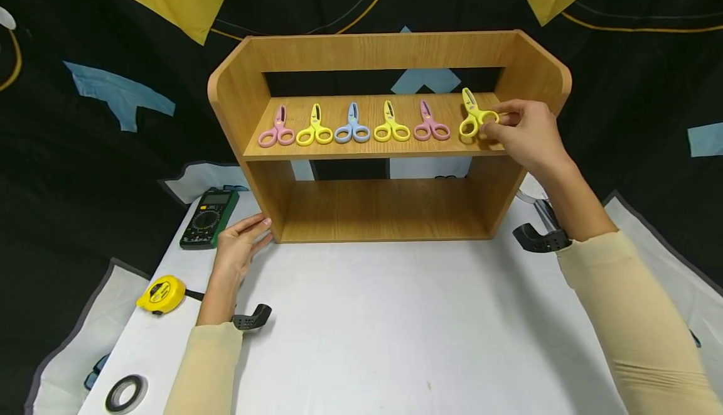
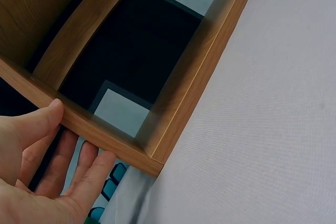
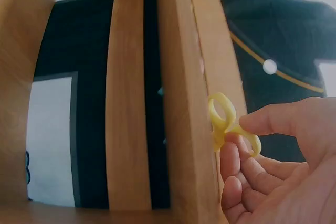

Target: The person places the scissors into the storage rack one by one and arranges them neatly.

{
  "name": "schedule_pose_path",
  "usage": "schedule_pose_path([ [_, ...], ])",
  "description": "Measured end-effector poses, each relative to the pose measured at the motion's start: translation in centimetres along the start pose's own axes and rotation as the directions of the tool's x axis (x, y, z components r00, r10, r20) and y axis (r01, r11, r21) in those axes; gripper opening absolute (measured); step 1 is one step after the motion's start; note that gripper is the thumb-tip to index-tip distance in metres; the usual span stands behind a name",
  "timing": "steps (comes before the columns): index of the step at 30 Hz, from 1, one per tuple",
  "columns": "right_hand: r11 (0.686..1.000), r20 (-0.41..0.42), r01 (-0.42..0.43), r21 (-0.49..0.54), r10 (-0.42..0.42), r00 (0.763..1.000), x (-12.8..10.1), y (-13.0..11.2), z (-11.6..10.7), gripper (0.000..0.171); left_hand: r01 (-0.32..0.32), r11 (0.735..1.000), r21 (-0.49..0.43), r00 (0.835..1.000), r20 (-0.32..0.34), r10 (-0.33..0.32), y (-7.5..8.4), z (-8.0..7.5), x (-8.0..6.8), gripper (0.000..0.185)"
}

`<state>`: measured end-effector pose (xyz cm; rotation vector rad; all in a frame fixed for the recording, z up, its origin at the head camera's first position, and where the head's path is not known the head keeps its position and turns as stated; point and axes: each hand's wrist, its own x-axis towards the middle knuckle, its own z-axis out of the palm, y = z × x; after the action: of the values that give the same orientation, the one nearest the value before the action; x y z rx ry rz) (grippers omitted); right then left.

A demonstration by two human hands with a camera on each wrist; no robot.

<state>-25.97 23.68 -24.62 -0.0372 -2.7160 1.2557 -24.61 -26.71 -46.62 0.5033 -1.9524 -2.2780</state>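
Note:
My right hand [image 1: 530,132] pinches a handle loop of the yellow scissors [image 1: 470,111] at the right end of the upper shelf. Their blades point up and away, and in the right wrist view both loops of the yellow scissors [image 3: 222,108] show by my thumb and fingertips. Left of them lie pink scissors [image 1: 425,113], yellow scissors [image 1: 388,112], blue scissors [image 1: 353,113], more yellow scissors [image 1: 316,117] and pink scissors [image 1: 279,120], spaced in a row. With fingers fairly straight, my left hand [image 1: 240,248] touches the wooden rack's [image 2: 118,148] lower left side.
The two-tier rack stands on a white table [image 1: 395,327]. To the left are a green-edged multimeter [image 1: 207,217], a yellow tape measure [image 1: 162,294] and a tape roll [image 1: 125,394]. A dark curtain [image 1: 85,183] with yellow and blue patches hangs behind.

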Motion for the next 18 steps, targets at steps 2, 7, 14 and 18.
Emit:
schedule_pose_path([
  [2,1.000,0.023,-0.030,-0.007,0.030,0.999,0.51,0.17,0.00,0.057,0.008,1.000,0.008,1.000,0.003,-0.008,-0.07,-0.05,-0.08,0.049],
  [7,0.996,0.053,-0.035,-0.082,0.040,0.998,1.08,0.52,-0.06,0.059,0.005,1.000,0.030,1.000,0.012,-0.005,0.07,0.03,-0.18,0.053],
  [14,0.985,0.065,0.015,-0.171,-0.004,0.998,1.13,0.59,0.35,0.056,0.007,0.999,0.034,1.000,-0.001,-0.007,0.16,0.10,-0.17,0.053],
  [18,0.986,0.045,0.025,-0.164,-0.018,0.999,0.74,0.80,0.38,0.059,-0.006,0.998,0.060,1.000,0.008,0.006,0.10,0.20,-0.28,0.053],
])
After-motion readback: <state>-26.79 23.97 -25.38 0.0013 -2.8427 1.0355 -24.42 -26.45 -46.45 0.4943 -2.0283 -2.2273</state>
